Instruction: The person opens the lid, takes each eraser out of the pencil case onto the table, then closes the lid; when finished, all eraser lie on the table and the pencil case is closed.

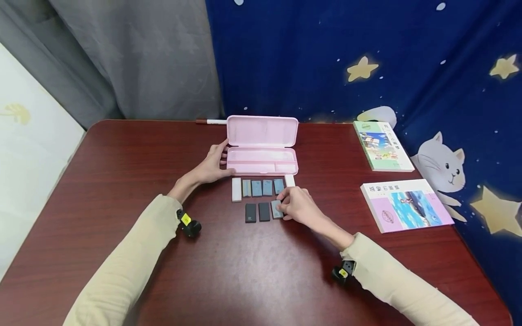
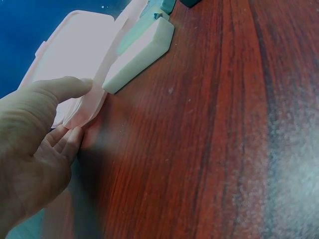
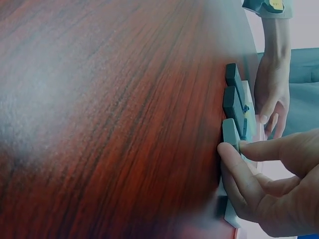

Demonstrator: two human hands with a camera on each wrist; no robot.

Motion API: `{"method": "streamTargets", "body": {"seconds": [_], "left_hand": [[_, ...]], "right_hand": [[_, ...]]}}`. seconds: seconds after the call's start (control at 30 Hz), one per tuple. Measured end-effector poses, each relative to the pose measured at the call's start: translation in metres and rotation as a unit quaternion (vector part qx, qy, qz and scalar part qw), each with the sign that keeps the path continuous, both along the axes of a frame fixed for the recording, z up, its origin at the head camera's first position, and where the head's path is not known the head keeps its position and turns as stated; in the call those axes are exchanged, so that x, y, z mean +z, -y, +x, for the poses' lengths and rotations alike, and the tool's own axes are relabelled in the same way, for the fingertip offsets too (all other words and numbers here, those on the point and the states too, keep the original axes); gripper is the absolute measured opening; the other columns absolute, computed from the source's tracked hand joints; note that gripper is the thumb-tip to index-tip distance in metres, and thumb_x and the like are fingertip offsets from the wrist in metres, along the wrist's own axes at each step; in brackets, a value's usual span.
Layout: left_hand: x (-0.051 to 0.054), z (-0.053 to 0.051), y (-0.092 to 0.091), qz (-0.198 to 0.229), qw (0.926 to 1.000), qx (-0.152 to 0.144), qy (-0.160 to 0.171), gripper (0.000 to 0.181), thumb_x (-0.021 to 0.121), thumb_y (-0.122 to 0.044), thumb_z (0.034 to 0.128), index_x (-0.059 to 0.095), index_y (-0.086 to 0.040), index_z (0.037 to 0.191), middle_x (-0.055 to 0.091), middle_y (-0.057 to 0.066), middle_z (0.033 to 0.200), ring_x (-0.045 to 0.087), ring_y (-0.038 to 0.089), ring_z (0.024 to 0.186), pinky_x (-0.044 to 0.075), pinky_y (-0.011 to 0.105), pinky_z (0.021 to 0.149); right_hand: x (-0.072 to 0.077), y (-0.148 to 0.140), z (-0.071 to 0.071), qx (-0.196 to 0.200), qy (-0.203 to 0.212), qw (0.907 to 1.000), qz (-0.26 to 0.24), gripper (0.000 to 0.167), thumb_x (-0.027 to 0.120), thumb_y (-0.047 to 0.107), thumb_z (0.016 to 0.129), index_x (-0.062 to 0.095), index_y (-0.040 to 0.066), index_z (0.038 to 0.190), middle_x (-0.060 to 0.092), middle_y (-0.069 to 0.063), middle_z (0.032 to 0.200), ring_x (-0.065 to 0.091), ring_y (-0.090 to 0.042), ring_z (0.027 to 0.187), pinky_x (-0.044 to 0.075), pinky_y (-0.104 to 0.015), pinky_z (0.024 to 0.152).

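A pink pencil case [image 1: 262, 161] lies with its lid raised; its compartments look bare. My left hand [image 1: 210, 165] holds its left end, thumb along the front wall and fingers at the side, as the left wrist view also shows. My right hand [image 1: 301, 206] pinches a grey-blue eraser [image 1: 277, 209] at the right of the front row, between thumb and fingertips. Beside that eraser lie two dark erasers [image 1: 264, 211]. Behind them runs a row of several blue-grey erasers [image 1: 256, 188], with a white eraser [image 1: 236, 189] at its left and a white block [image 1: 289, 180] at its right.
Two books, one green-edged [image 1: 383, 147] and one purple-and-white [image 1: 408, 206], lie on the right of the brown table [image 1: 244, 276]. A white-and-brown pen [image 1: 212, 121] lies at the back edge by the case. Curtains [image 1: 285, 59] hang behind.
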State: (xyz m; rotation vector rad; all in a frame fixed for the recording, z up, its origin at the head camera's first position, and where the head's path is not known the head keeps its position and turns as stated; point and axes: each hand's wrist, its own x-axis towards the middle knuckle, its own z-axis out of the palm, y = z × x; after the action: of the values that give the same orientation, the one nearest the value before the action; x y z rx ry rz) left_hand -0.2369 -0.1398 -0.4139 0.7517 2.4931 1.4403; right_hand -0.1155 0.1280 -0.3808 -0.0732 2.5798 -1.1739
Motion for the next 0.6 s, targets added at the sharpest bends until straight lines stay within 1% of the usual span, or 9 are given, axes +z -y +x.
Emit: {"method": "streamTargets", "body": {"seconds": [0.2, 0.4, 0.6], "left_hand": [[0.0000, -0.0008, -0.0012, 0.001, 1.0000, -0.001, -0.001, 0.097, 0.072, 0.003, 0.0809, 0.006, 0.008, 0.151, 0.027, 0.030, 0.134, 0.036, 0.039, 0.121, 0.039, 0.047, 0.102], [0.0000, 0.0001, -0.0013, 0.014, 0.9999, -0.002, 0.000, 0.098, 0.072, 0.004, 0.0802, 0.003, 0.011, 0.149, 0.024, 0.034, 0.135, 0.033, 0.045, 0.121, 0.038, 0.052, 0.101], [-0.0014, -0.0011, -0.0007, 0.002, 1.0000, -0.001, -0.003, 0.097, 0.073, 0.003, 0.0810, 0.005, 0.009, 0.150, 0.026, 0.031, 0.134, 0.035, 0.041, 0.121, 0.039, 0.048, 0.102]], "right_hand": [[-0.0019, -0.0023, -0.0008, -0.008, 0.008, 0.9998, -0.013, 0.010, 0.069, -0.003, 0.086, 0.065, -0.004, 0.096, 0.065, -0.009, 0.073, 0.066, -0.017, 0.060, 0.056, -0.028, 0.052], [-0.0046, -0.0034, -0.0002, -0.006, -0.001, 0.9998, -0.021, 0.009, 0.068, -0.003, 0.086, 0.066, -0.003, 0.095, 0.065, -0.008, 0.071, 0.067, -0.016, 0.061, 0.056, -0.027, 0.052], [-0.0053, -0.0036, 0.0007, -0.002, -0.008, 0.9997, -0.023, 0.010, 0.069, -0.002, 0.086, 0.066, -0.003, 0.096, 0.065, -0.008, 0.071, 0.066, -0.016, 0.060, 0.056, -0.026, 0.053]]}}
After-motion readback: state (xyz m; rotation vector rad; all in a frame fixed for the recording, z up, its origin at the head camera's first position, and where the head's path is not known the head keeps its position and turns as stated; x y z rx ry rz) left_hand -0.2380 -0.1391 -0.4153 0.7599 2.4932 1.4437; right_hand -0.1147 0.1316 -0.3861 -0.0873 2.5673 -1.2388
